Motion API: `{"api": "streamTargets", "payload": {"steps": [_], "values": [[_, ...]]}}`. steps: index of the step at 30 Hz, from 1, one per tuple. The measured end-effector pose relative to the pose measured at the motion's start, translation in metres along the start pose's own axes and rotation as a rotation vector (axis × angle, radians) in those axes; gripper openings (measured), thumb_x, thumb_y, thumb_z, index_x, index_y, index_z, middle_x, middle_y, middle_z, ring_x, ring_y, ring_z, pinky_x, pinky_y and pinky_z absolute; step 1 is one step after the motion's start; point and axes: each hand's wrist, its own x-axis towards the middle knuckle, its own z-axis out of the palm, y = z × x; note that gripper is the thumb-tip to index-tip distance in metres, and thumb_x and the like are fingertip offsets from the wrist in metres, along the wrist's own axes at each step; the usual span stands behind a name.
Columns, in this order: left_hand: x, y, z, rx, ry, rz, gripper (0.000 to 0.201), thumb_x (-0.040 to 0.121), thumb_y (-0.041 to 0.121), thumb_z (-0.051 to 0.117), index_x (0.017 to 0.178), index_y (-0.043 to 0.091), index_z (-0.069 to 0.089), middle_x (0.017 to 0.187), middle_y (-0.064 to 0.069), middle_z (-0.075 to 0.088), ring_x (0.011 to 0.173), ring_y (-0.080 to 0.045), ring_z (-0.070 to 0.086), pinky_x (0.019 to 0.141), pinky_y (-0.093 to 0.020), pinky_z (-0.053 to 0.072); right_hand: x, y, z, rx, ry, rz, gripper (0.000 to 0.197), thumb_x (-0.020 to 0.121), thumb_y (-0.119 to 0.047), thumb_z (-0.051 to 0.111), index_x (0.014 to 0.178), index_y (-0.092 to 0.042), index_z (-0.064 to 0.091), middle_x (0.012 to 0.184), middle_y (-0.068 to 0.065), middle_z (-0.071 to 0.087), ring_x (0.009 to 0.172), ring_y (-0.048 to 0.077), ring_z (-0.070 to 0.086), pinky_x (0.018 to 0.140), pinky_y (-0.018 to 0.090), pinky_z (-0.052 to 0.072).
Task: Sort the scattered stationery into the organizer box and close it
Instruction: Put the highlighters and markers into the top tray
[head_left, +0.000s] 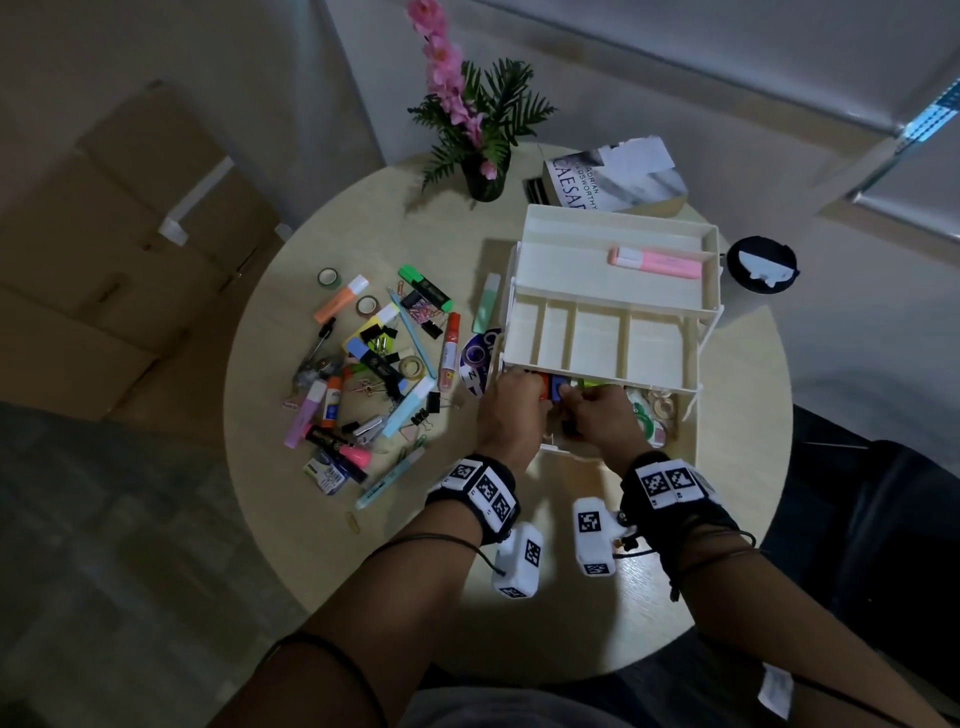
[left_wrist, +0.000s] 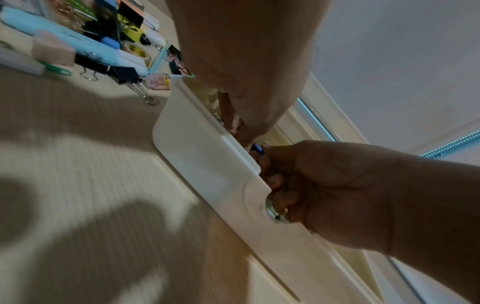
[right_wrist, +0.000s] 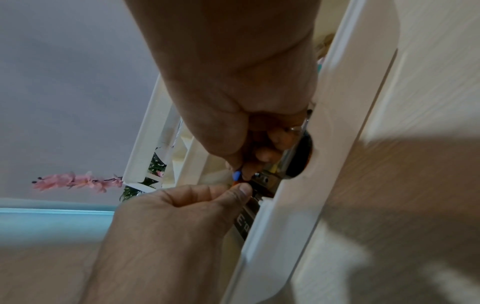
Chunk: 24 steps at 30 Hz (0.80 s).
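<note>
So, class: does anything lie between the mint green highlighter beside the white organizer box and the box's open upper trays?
Nothing visible does. The mint green highlighter lies against the white organizer box's left wall, and the divided tray beside it is open. Both hands are busy in the bottom compartment.

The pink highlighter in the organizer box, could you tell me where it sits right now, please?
In the head view, the pink highlighter lies alone in the organizer box's top tray, toward its right end.

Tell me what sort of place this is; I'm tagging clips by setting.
Probably a home or small office corner. A round pale wooden table holds a vase of pink artificial flowers and a grey paperback book, with roller blinds on the window behind.
</note>
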Motion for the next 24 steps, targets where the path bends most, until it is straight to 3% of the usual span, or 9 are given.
{"api": "streamTargets", "payload": {"steps": [2, 5, 9, 11, 14, 18, 20, 23, 24], "values": [[0.000, -0.001, -0.001, 0.004, 0.004, 0.018, 0.009, 0.093, 0.022, 0.074, 0.090, 0.013, 0.075, 0.096, -0.008, 0.071, 0.090, -0.028, 0.067, 0.071, -0.037, 0.055, 0.001, 0.002, 0.001, -0.036, 0.010, -0.018, 0.049, 0.101, -0.029, 0.068, 0.073, 0.010, 0.072, 0.063, 0.020, 0.067, 0.056, 0.025, 0.058, 0.062, 0.033, 0.046], [-0.003, -0.005, -0.003, -0.042, 0.004, 0.025, 0.009, 0.091, 0.022, 0.077, 0.092, 0.014, 0.074, 0.099, -0.008, 0.070, 0.092, -0.028, 0.066, 0.072, -0.038, 0.053, -0.007, -0.001, -0.003, -0.178, 0.010, -0.098, 0.050, 0.103, -0.038, 0.064, 0.071, -0.002, 0.077, 0.066, 0.015, 0.074, 0.059, 0.025, 0.067, 0.062, 0.030, 0.048], [-0.019, -0.023, -0.018, -0.194, 0.031, 0.102, 0.010, 0.092, 0.018, 0.077, 0.101, 0.015, 0.074, 0.105, -0.003, 0.069, 0.092, -0.023, 0.066, 0.076, -0.040, 0.057, -0.025, -0.006, -0.011, -0.431, 0.096, -0.279, 0.050, 0.100, -0.047, 0.064, 0.064, -0.012, 0.070, 0.059, 0.005, 0.069, 0.059, 0.025, 0.067, 0.062, 0.037, 0.055], [-0.031, -0.042, -0.031, -0.232, 0.033, 0.174, 0.006, 0.094, 0.018, 0.074, 0.100, 0.016, 0.075, 0.101, 0.001, 0.068, 0.086, -0.018, 0.065, 0.072, -0.037, 0.056, -0.039, -0.015, -0.009, -0.491, 0.106, -0.385, 0.046, 0.099, -0.042, 0.065, 0.064, -0.013, 0.064, 0.056, 0.003, 0.064, 0.056, 0.025, 0.063, 0.056, 0.034, 0.049], [-0.054, -0.086, -0.054, -0.280, 0.014, 0.268, 0.004, 0.096, 0.019, 0.072, 0.098, 0.016, 0.075, 0.097, 0.004, 0.068, 0.078, -0.011, 0.061, 0.068, -0.030, 0.052, -0.069, -0.035, 0.007, -0.504, 0.003, -0.568, 0.041, 0.101, -0.034, 0.066, 0.066, -0.016, 0.057, 0.053, -0.002, 0.052, 0.050, 0.013, 0.052, 0.049, 0.028, 0.032], [-0.088, -0.162, -0.083, -0.264, 0.033, 0.281, 0.007, 0.095, 0.016, 0.074, 0.101, 0.017, 0.077, 0.101, 0.003, 0.072, 0.085, -0.014, 0.067, 0.075, -0.029, 0.054, -0.097, -0.049, 0.044, -0.524, -0.222, -0.714, 0.030, 0.099, -0.025, 0.068, 0.071, -0.025, 0.058, 0.056, -0.013, 0.050, 0.052, 0.004, 0.050, 0.051, 0.014, 0.031], [-0.100, -0.204, -0.093, -0.238, 0.030, 0.218, 0.010, 0.092, 0.012, 0.075, 0.101, 0.016, 0.077, 0.102, 0.002, 0.073, 0.091, -0.015, 0.068, 0.079, -0.032, 0.057, -0.101, -0.048, 0.069, -0.600, -0.318, -0.744, 0.025, 0.097, -0.022, 0.067, 0.075, -0.026, 0.058, 0.064, -0.012, 0.056, 0.057, 0.005, 0.053, 0.055, 0.019, 0.035], [-0.113, -0.259, -0.109, -0.173, 0.005, 0.122, 0.020, 0.088, 0.009, 0.076, 0.105, 0.019, 0.077, 0.104, 0.003, 0.071, 0.088, -0.017, 0.068, 0.077, -0.037, 0.059, -0.102, -0.044, 0.104, -0.749, -0.425, -0.763, 0.001, 0.097, -0.020, 0.068, 0.097, -0.020, 0.069, 0.094, -0.002, 0.067, 0.078, 0.015, 0.063, 0.068, 0.025, 0.042], [-0.116, -0.274, -0.115, -0.161, 0.002, 0.101, 0.022, 0.087, 0.008, 0.076, 0.105, 0.020, 0.077, 0.105, 0.003, 0.070, 0.086, -0.016, 0.067, 0.077, -0.035, 0.059, -0.103, -0.043, 0.116, -0.801, -0.444, -0.750, 0.011, 0.097, -0.019, 0.068, 0.108, -0.018, 0.070, 0.105, 0.000, 0.067, 0.086, 0.020, 0.066, 0.073, 0.027, 0.045]]}}
